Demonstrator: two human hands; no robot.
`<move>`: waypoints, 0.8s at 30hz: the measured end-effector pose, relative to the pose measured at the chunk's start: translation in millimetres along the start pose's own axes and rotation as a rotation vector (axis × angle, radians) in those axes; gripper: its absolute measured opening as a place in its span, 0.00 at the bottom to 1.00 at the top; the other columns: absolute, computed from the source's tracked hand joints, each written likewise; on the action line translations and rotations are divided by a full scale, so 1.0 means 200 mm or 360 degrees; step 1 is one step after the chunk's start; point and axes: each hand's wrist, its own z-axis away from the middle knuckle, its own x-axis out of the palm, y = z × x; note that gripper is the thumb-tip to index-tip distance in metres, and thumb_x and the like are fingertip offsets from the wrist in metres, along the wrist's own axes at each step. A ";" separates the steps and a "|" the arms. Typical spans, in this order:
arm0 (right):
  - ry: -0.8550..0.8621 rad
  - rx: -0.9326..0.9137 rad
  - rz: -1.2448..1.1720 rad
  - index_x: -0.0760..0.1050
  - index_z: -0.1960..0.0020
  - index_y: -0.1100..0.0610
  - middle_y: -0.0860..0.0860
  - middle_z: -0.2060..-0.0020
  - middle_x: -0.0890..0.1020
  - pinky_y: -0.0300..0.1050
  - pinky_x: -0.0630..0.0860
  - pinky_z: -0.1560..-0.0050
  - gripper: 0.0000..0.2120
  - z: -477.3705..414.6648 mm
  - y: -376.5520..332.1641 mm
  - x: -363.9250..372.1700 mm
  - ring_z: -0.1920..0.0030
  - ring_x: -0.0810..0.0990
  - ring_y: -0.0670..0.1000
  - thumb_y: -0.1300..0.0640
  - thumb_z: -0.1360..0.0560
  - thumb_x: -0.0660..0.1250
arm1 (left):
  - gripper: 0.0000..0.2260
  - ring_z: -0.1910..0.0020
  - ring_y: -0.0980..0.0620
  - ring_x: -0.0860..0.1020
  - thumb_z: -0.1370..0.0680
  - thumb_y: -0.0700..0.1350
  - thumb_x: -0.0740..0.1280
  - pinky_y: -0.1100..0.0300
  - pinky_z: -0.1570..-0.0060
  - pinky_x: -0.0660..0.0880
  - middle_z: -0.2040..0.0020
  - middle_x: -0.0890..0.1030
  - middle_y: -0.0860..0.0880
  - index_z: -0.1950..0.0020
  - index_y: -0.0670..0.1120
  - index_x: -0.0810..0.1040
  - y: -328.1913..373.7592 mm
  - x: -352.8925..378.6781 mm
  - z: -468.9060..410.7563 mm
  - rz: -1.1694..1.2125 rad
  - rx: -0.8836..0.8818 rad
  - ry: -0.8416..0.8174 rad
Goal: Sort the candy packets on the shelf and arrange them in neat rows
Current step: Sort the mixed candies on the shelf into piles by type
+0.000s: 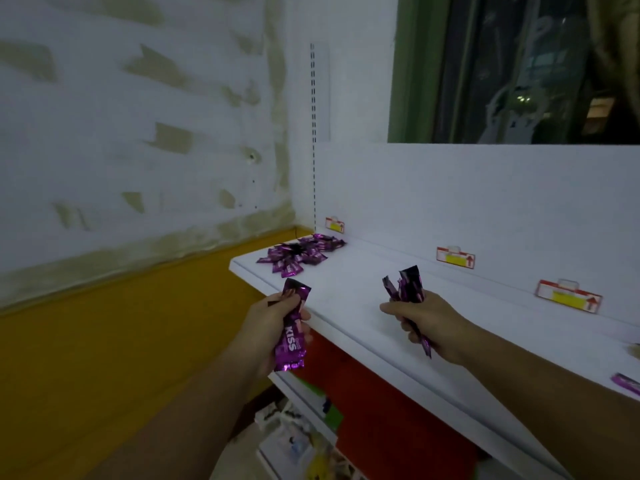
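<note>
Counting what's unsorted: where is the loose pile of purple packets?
In the head view, the pile lies at the far left end of the white shelf, just below the leftmost price tag, beyond the left hand.

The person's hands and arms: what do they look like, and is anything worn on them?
The left hand and the right hand are bare: no glove, watch or bracelet shows. Both forearms are uncovered down to the picture's edge; no sleeve is in view.

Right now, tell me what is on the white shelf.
A pile of purple candy packets lies at the far end of the shelf, one packet at the right edge. The right forearm covers some surface.
</note>
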 end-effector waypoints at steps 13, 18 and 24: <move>0.0009 -0.0039 -0.0098 0.72 0.62 0.57 0.50 0.76 0.75 0.39 0.71 0.75 0.08 -0.80 -0.04 0.29 0.77 0.72 0.47 0.57 0.27 0.69 | 0.06 0.71 0.48 0.80 0.24 0.42 0.67 0.59 0.72 0.76 0.67 0.83 0.44 0.50 0.40 0.77 0.10 -0.36 -0.63 -0.0373 0.0081 0.0150; -0.0046 -0.0057 -0.0137 0.74 0.56 0.58 0.53 0.72 0.77 0.41 0.77 0.69 0.04 -1.13 -0.07 0.34 0.73 0.76 0.49 0.62 0.28 0.69 | 0.08 0.68 0.44 0.79 0.24 0.47 0.67 0.53 0.62 0.76 0.70 0.81 0.45 0.56 0.42 0.77 0.22 -0.44 -0.99 -0.0754 0.0187 0.0233; 0.0133 -0.0044 -0.0108 0.76 0.49 0.58 0.57 0.59 0.82 0.40 0.76 0.65 0.11 -1.39 0.00 0.37 0.64 0.80 0.50 0.65 0.31 0.71 | 0.05 0.66 0.46 0.81 0.24 0.45 0.67 0.48 0.57 0.79 0.68 0.83 0.47 0.55 0.44 0.79 0.24 -0.52 -1.37 -0.0730 0.0119 0.0173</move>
